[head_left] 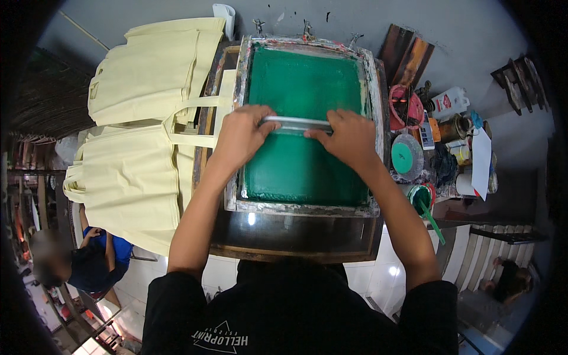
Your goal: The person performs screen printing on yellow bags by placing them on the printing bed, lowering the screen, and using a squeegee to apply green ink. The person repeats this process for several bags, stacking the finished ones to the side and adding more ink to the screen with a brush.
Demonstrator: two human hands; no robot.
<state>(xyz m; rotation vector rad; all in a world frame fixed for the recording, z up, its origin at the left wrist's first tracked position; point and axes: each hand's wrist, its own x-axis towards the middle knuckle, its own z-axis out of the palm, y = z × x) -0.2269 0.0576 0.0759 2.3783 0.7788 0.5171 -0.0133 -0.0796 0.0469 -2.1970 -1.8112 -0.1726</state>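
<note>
A screen-printing frame lies on the table before me, its mesh coated in green ink. Both my hands grip a squeegee with a pale metal-looking handle, set crosswise over the middle of the mesh. My left hand is wrapped round its left end, and my right hand round its right end, thumbs on the near side. The squeegee's lower edge is hard to make out. Under the frame's left side sticks out part of a cream tote bag, its handle loop reaching left.
Stacks of cream tote bags lie at left. Metal clamps stand behind the frame. At right are a bowl of green ink, an ink tub with a green spatula, a pink basket and a white jug. Another person sits at lower left.
</note>
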